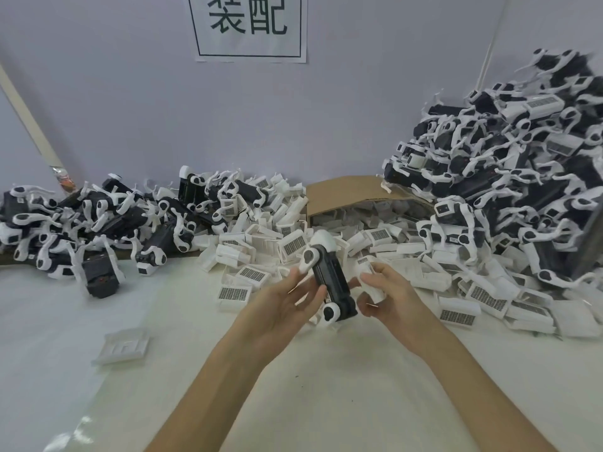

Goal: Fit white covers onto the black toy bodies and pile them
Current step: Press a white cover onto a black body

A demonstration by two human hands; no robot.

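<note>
A black toy body [331, 282] with white leg joints is held above the white table, long axis running away from me. My left hand [290, 305] holds it from the left, thumb across its side and fingertips at its far white joint. My right hand [388, 295] grips a white cover [370, 282] right beside the body's right side. Loose white covers [293, 246] lie heaped behind the hands. A pile of black bodies without covers [98, 220] fills the left; a tall pile of toys [509, 177] rises at the right.
An open cardboard box [342, 194] full of white covers lies on its side at the back centre. One white cover [122, 347] rests alone on the table [326, 402] at the left. A paper sign [249, 26] hangs on the wall.
</note>
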